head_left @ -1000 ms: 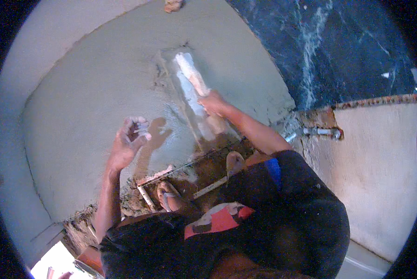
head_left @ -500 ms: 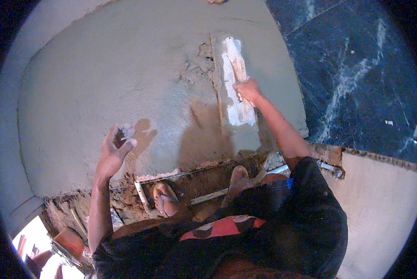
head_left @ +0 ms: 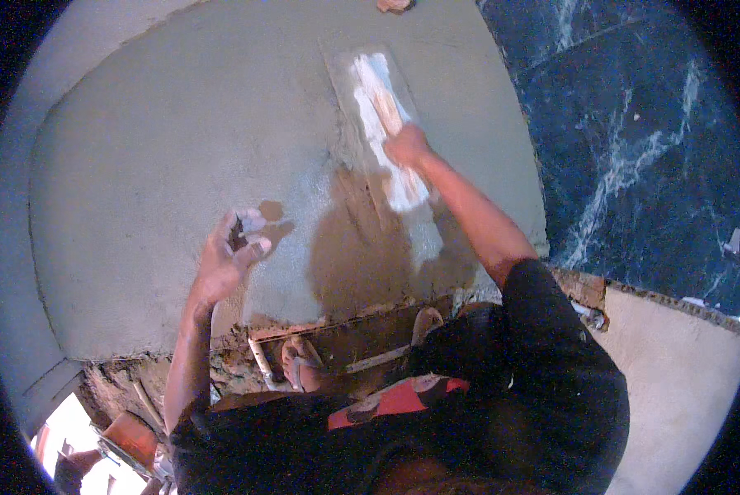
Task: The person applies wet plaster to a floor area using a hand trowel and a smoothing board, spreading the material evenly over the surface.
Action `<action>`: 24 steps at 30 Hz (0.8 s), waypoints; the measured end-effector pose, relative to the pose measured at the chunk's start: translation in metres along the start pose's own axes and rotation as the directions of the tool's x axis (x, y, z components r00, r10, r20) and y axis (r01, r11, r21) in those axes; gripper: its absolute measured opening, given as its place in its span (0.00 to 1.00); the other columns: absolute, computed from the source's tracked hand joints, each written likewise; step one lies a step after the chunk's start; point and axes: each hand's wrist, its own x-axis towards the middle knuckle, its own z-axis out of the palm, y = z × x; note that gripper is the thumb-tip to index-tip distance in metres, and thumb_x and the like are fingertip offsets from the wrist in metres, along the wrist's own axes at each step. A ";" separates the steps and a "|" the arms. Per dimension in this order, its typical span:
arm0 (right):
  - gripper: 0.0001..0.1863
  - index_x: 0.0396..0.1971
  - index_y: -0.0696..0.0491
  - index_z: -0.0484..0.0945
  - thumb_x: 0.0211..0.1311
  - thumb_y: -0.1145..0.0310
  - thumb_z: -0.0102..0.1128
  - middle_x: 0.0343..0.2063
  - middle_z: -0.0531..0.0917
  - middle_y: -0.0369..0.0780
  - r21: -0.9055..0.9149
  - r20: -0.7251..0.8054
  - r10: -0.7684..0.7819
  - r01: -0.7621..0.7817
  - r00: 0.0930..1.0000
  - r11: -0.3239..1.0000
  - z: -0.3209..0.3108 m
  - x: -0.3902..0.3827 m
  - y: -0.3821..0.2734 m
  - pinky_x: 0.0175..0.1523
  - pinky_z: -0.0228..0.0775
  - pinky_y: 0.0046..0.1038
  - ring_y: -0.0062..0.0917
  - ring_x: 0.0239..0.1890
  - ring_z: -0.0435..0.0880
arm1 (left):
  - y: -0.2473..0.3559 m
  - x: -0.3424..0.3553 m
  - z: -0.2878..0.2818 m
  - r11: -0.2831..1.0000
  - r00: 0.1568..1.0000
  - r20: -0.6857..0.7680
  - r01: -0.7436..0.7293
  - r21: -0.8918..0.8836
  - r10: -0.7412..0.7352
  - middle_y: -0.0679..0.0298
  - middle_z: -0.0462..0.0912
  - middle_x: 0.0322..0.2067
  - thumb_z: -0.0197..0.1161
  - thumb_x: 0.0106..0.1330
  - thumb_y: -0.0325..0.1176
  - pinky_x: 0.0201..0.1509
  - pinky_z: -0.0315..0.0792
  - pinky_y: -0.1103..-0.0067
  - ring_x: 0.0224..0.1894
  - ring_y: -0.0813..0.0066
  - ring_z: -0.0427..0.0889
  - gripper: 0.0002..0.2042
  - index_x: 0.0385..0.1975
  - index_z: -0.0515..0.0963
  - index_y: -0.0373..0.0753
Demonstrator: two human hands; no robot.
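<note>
My right hand (head_left: 409, 148) is wrapped round the handle of a plastering trowel (head_left: 374, 73). Its long flat blade, smeared white on top, lies on wet grey mortar (head_left: 163, 148) and points away and slightly left. A ragged ridge of mortar runs along the blade's left edge. My left hand (head_left: 231, 256) hovers over the mortar left of the trowel, with thumb and bent fingers apart and greyish fingertips. Nothing shows in it. Its shadow falls beside it, and a larger shadow lies below the trowel.
Dark marble-patterned tiles (head_left: 626, 140) border the mortar on the right. A pale slab (head_left: 675, 371) lies nearer. My sandalled feet stand in a rough trench with a white pipe (head_left: 262, 363). An orange container (head_left: 130, 439) is at lower left, a brick-like chunk (head_left: 394, 4) at the far edge.
The trowel in my right hand has moved left and slightly away, turning its far end leftward; the rough patch beside it looks smoother. My left hand has shifted a little right.
</note>
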 end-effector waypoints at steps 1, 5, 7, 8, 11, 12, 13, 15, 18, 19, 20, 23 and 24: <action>0.25 0.43 0.71 0.72 0.48 0.67 0.58 0.35 0.81 0.60 -0.031 -0.045 -0.024 0.022 0.999 0.999 0.004 -0.014 0.003 0.48 0.74 0.40 0.52 0.43 0.81 | -0.005 -0.003 -0.002 0.998 0.998 0.014 -0.057 -0.031 0.057 0.58 0.76 0.51 0.64 0.60 0.33 0.58 0.69 0.71 0.54 0.66 0.75 0.23 0.55 0.68 0.35; 0.25 0.45 0.65 0.73 0.48 0.66 0.58 0.42 0.79 0.59 -0.054 -0.055 0.063 -0.066 0.996 0.996 0.002 -0.009 0.008 0.52 0.71 0.41 0.50 0.48 0.79 | -0.023 -0.018 -0.015 0.990 0.994 -0.037 0.096 -0.106 -0.101 0.59 0.75 0.51 0.64 0.60 0.31 0.57 0.70 0.71 0.53 0.67 0.74 0.23 0.54 0.68 0.36; 0.23 0.47 0.65 0.72 0.52 0.67 0.56 0.44 0.79 0.57 -0.128 -0.033 0.088 -0.091 0.996 0.988 -0.011 0.018 0.008 0.54 0.71 0.43 0.49 0.49 0.79 | -0.024 -0.022 -0.020 0.987 0.989 -0.068 0.122 -0.108 -0.129 0.58 0.73 0.52 0.65 0.60 0.27 0.56 0.71 0.72 0.52 0.68 0.74 0.22 0.53 0.68 0.35; 0.23 0.48 0.65 0.71 0.54 0.68 0.55 0.45 0.79 0.57 -0.163 -0.043 0.052 -0.059 0.998 0.985 -0.023 0.040 0.005 0.54 0.70 0.43 0.49 0.49 0.79 | -0.024 -0.023 -0.021 0.987 0.991 -0.073 0.102 -0.121 -0.111 0.58 0.73 0.52 0.64 0.59 0.27 0.56 0.71 0.72 0.53 0.68 0.74 0.22 0.54 0.68 0.35; 0.22 0.44 0.63 0.74 0.49 0.67 0.58 0.43 0.80 0.57 -0.195 -0.070 0.121 -0.132 0.990 0.972 -0.037 0.068 0.003 0.52 0.72 0.42 0.49 0.48 0.79 | -0.020 -0.032 -0.021 0.992 0.988 -0.126 0.078 -0.100 -0.091 0.58 0.73 0.51 0.64 0.59 0.26 0.57 0.70 0.72 0.54 0.69 0.73 0.22 0.54 0.67 0.35; 0.22 0.44 0.63 0.74 0.49 0.66 0.58 0.43 0.80 0.57 -0.199 -0.080 0.132 -0.146 0.988 0.969 -0.039 0.068 0.004 0.52 0.72 0.42 0.49 0.48 0.79 | -0.020 -0.037 -0.022 0.995 0.986 -0.156 0.042 -0.093 -0.056 0.58 0.73 0.51 0.63 0.59 0.26 0.58 0.69 0.72 0.54 0.69 0.73 0.22 0.54 0.67 0.35; 0.22 0.44 0.64 0.74 0.49 0.66 0.58 0.43 0.80 0.57 -0.194 -0.090 0.123 -0.138 0.988 0.971 -0.038 0.062 0.008 0.52 0.71 0.42 0.49 0.48 0.79 | -0.022 -0.042 -0.023 0.995 0.983 -0.185 -0.035 -0.098 0.017 0.58 0.73 0.50 0.63 0.59 0.26 0.58 0.69 0.72 0.55 0.69 0.72 0.22 0.54 0.67 0.35; 0.23 0.44 0.64 0.74 0.50 0.64 0.58 0.43 0.80 0.57 -0.193 -0.135 0.113 -0.138 0.984 0.971 -0.033 0.039 0.021 0.53 0.71 0.42 0.48 0.48 0.79 | -0.028 -0.055 -0.030 0.990 0.974 -0.219 0.021 -0.139 -0.052 0.59 0.73 0.50 0.62 0.59 0.25 0.58 0.68 0.73 0.55 0.70 0.72 0.22 0.54 0.66 0.36; 0.24 0.46 0.63 0.74 0.52 0.63 0.59 0.43 0.80 0.56 -0.248 -0.165 0.175 -0.212 0.971 0.945 -0.035 0.013 0.042 0.53 0.71 0.42 0.48 0.49 0.79 | -0.038 -0.069 -0.036 0.985 0.963 -0.243 0.079 -0.153 -0.115 0.60 0.73 0.49 0.62 0.59 0.24 0.58 0.68 0.73 0.54 0.70 0.71 0.22 0.54 0.67 0.36; 0.23 0.46 0.62 0.74 0.52 0.63 0.59 0.44 0.80 0.55 -0.241 -0.158 0.130 -0.165 0.979 0.956 -0.041 0.013 0.045 0.53 0.71 0.42 0.48 0.49 0.79 | -0.039 -0.072 -0.036 0.987 0.962 -0.253 0.071 -0.144 -0.106 0.60 0.72 0.48 0.61 0.59 0.24 0.58 0.68 0.73 0.54 0.70 0.71 0.22 0.54 0.67 0.36; 0.23 0.47 0.62 0.74 0.52 0.64 0.59 0.44 0.80 0.55 -0.232 -0.135 0.123 -0.152 0.983 0.961 -0.050 0.018 0.048 0.53 0.71 0.42 0.48 0.49 0.79 | -0.038 -0.074 -0.035 0.980 0.957 -0.245 0.121 -0.159 -0.158 0.61 0.72 0.48 0.61 0.59 0.24 0.58 0.69 0.73 0.54 0.70 0.71 0.21 0.54 0.67 0.37; 0.22 0.46 0.60 0.76 0.52 0.64 0.59 0.44 0.80 0.55 -0.284 -0.132 0.143 -0.176 0.981 0.943 -0.076 0.054 0.047 0.53 0.71 0.42 0.48 0.49 0.79 | -0.032 -0.070 -0.032 0.977 0.956 -0.237 0.135 -0.167 -0.172 0.62 0.72 0.48 0.62 0.59 0.24 0.58 0.69 0.73 0.54 0.71 0.72 0.21 0.53 0.68 0.37; 0.22 0.45 0.60 0.76 0.52 0.64 0.59 0.44 0.80 0.55 -0.315 -0.146 0.154 -0.194 0.977 0.929 -0.084 0.068 0.049 0.53 0.71 0.42 0.47 0.49 0.79 | -0.029 -0.069 -0.031 0.984 0.959 -0.241 0.116 -0.138 -0.147 0.62 0.73 0.48 0.62 0.59 0.23 0.58 0.69 0.73 0.53 0.70 0.72 0.20 0.53 0.68 0.37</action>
